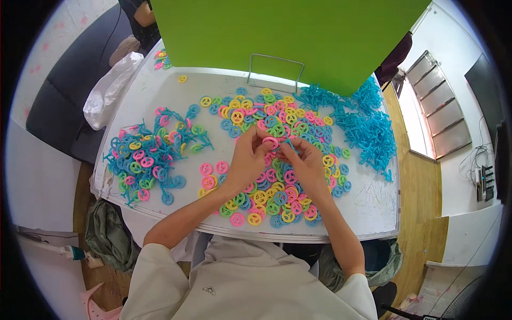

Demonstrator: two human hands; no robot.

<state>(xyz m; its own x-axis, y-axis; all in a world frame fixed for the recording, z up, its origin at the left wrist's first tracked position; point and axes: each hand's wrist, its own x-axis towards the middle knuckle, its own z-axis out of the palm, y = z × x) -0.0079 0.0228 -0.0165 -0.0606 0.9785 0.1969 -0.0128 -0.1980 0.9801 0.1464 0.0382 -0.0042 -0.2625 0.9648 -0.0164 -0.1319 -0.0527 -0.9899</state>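
Above the middle of the white table (368,205), my two hands meet over a heap of small plastic wheels (288,194) in pink, yellow, green and blue. A pink wheel (270,143) is pinched in the fingers of my left hand (248,159). My right hand (308,164) has its fingertips closed on a small blue stem (288,142), right beside the pink wheel. Fingers partly hide both pieces, so I cannot tell whether they touch. On the left lies a pile of wheels with blue stems (140,160). Loose blue stems (368,130) are heaped at the far right.
A green panel (288,37) stands along the table's far side, with a bent wire frame (276,56) before it. A white plastic bag (109,90) hangs at the left edge. Parts of other people, an arm (144,15) and a dark sleeve (396,57), show beyond the panel.
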